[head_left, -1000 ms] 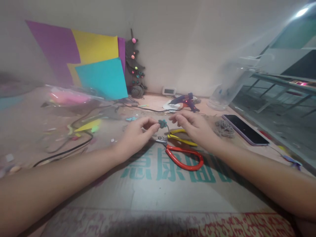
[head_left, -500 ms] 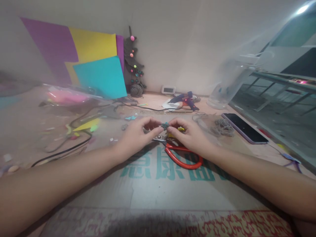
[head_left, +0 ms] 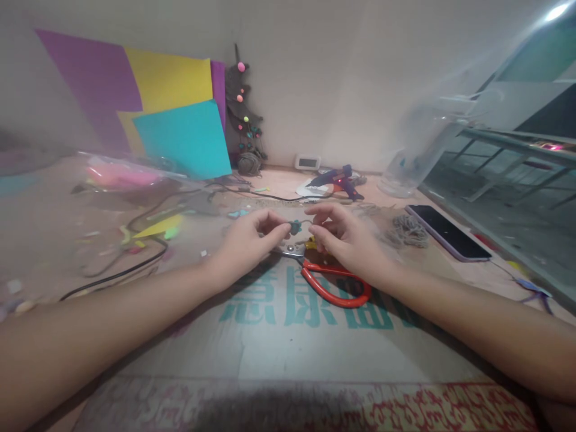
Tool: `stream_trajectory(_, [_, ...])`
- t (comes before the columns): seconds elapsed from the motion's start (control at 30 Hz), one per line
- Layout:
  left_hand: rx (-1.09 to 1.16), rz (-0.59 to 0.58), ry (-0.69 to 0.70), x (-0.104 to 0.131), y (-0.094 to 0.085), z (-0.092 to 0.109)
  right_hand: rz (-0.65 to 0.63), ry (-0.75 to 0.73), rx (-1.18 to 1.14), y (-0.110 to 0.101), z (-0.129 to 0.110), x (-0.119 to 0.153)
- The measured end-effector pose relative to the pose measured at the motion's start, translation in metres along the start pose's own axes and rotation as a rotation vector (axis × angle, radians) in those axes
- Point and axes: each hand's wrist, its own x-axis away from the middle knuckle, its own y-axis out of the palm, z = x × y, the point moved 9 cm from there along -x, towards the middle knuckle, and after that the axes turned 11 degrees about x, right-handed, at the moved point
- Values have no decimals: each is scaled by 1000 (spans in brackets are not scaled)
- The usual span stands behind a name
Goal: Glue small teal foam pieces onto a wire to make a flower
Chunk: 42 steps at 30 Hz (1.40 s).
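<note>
Pinched between the thumb and fingers of my left hand is a small teal and grey piece. A thin grey cord runs from it to my right hand, whose thumb and a bent finger close on the cord while the index finger stretches out above. Beneath both hands lies a pair of scissors with red handles, blades pointing left and partly covered by my left hand. A small yellow thing shows beside my right fingers.
A grey cord bundle and a phone lie to the right. Behind are a glue gun, a small white display, a clear jug and a decorated tree. Coloured sheets lean at the left, near a black cable.
My right hand has moved a little to the right, away from the teal and grey piece, and its index finger has lifted. A stretch of cord now shows between the hands.
</note>
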Motion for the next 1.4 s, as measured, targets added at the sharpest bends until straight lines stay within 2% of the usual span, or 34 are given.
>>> stream_trajectory(0.13, [38,-14,-23,0,1,-2,123,-159,275,-12,-14,-2])
stream_trajectory(0.23, [48,-24,-31,0,2,-1,151,-208,343,-15,-19,-2])
stream_trajectory(0.33, [55,-26,-14,0,2,-1,110,-129,239,-12,-12,-2])
stream_trajectory(0.47, [31,-4,5,-1,0,-1,-28,9,-26,3,1,0])
stream_trajectory(0.6, [-19,16,17,0,-3,0,-81,12,-5,10,2,-1])
stream_trajectory(0.83, [-14,11,14,1,-1,3,-49,125,-23,5,12,-1])
stream_trajectory(1.13, [-26,-28,29,1,3,3,154,-170,331,-11,-13,2])
stream_trajectory(1.27, [-38,-27,24,2,3,4,163,-262,370,-11,-20,3])
stream_trajectory(1.4, [-94,-38,49,3,3,7,128,-265,355,-9,-22,3])
